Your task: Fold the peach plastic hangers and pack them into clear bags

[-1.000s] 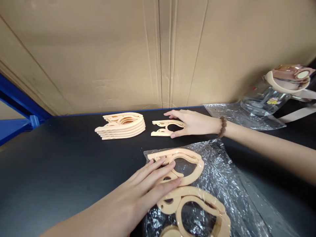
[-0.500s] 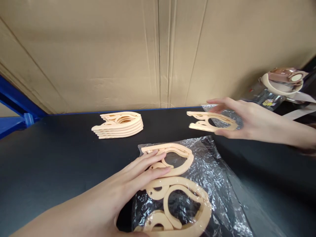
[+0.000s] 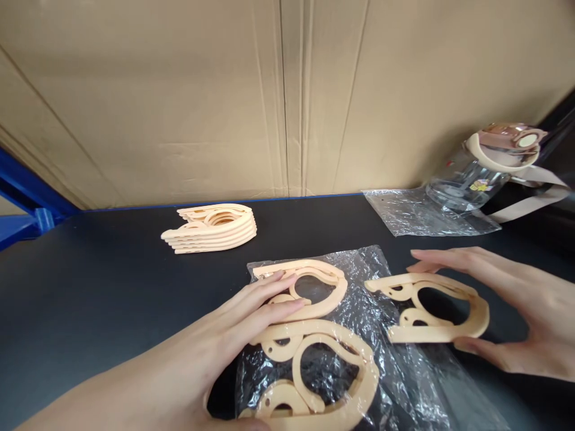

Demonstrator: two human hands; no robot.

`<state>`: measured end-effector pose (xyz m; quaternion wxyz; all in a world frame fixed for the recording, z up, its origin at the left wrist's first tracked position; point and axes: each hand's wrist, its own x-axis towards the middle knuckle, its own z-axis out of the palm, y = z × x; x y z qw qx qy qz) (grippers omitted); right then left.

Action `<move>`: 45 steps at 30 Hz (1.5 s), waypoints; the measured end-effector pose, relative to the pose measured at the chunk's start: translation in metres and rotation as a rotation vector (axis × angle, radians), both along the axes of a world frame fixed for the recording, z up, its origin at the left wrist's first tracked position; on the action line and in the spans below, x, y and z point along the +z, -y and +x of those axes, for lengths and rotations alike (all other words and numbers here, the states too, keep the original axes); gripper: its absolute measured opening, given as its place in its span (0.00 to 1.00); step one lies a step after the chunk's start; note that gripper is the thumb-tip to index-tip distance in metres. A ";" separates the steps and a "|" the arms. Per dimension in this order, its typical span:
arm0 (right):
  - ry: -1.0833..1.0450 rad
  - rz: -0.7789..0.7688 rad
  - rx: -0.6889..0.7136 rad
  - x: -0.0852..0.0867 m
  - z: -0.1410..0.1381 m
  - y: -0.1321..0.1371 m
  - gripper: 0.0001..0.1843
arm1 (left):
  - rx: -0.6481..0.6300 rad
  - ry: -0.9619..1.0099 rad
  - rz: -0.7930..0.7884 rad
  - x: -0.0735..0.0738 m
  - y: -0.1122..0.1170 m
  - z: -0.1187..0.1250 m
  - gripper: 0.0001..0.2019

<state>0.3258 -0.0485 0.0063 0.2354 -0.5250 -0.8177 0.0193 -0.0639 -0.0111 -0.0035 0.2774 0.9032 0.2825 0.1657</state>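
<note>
My right hand [image 3: 507, 311] holds a folded cream plastic folding hanger [image 3: 478, 317] between thumb and fingers, over the right side of a clear plastic bag [image 3: 395, 371]. Two more folded hangers lie with this bag, an upper hanger [image 3: 330, 305] and a lower hanger [image 3: 371, 383]; I cannot tell how much film covers them. My left hand [image 3: 233, 341] rests there, its fingers stretched flat across the upper hanger and its thumb near the lower one's bottom edge. Farther back on the left is a neat stack of folded hangers [image 3: 231, 236].
A second clear bag [image 3: 431, 218] lies flat at the back right of the black tabletop [image 3: 112, 287]. Beside it stands a clear bottle [image 3: 471, 179] with a pinkish lid and a strap. Cardboard [image 3: 202, 108] walls the back; a blue metal frame [image 3: 27, 197] is at left.
My right hand has brought its hanger toward me, away from the flat bag at the back right, to beside the near bag. My left hand has stayed on the hangers.
</note>
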 end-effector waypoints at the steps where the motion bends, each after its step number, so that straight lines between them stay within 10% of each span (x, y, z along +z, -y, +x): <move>1: 0.049 -0.025 0.043 -0.001 -0.003 0.001 0.42 | 0.000 -0.001 0.001 0.001 0.000 0.000 0.43; 14: 0.097 -0.052 0.234 -0.004 -0.061 -0.007 0.40 | 0.028 -0.072 -0.021 0.002 0.004 0.002 0.40; 45: -0.278 -0.282 0.289 -0.009 -0.060 -0.020 0.39 | 0.017 -0.104 0.071 0.003 0.009 0.009 0.36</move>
